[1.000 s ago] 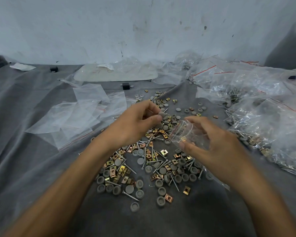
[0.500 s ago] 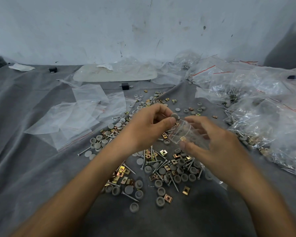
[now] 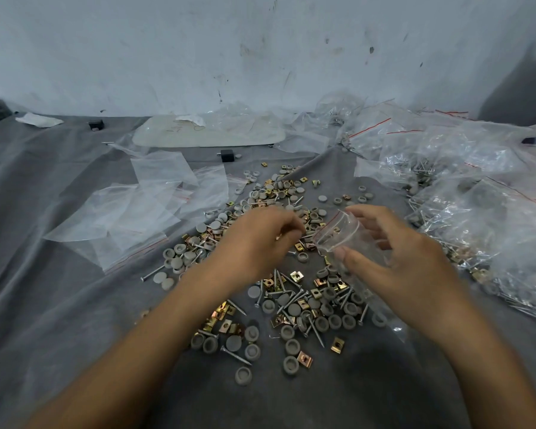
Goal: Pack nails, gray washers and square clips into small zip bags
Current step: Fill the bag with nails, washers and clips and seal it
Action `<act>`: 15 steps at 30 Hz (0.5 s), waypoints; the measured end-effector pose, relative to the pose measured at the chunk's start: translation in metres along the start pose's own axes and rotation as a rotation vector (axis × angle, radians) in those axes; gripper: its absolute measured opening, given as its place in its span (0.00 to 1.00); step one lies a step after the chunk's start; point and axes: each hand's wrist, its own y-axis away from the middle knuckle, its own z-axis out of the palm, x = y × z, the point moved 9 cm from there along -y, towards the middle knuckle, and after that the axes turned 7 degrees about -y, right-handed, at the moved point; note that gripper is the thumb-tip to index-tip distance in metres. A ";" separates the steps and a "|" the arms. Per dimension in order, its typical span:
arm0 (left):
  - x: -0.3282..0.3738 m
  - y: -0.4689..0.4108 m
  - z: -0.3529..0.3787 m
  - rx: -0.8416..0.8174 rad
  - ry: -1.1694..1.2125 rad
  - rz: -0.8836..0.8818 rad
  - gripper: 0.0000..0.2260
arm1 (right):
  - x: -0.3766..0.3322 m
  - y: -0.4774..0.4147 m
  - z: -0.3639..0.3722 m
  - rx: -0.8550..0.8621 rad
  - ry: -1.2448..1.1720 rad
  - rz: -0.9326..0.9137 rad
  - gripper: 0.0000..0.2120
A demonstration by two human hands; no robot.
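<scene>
Lowered off the zip bag (image 3: 334, 235) mouth, my left hand (image 3: 260, 239) curls its fingers, hold unclear; just beside them, right hand (image 3: 399, 267) fingers clamp it.

Dim, flat light, wide-angle edge bending, motion-blurred hands, glinting plastic

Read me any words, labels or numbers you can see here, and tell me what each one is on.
No text here can be read.
White board: faint red scribbles, too blurred to read.
Zip bags: only red seal stripes, no print visible.
</scene>
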 end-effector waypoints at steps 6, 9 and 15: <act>0.001 0.006 0.031 -0.054 -0.284 0.064 0.11 | -0.001 0.000 -0.003 0.013 -0.011 0.017 0.29; 0.000 0.007 0.032 -0.044 -0.305 0.069 0.13 | -0.003 0.000 -0.004 0.015 -0.010 0.012 0.29; 0.000 0.006 0.032 -0.019 -0.327 0.062 0.12 | -0.003 -0.001 -0.003 0.009 0.015 0.002 0.29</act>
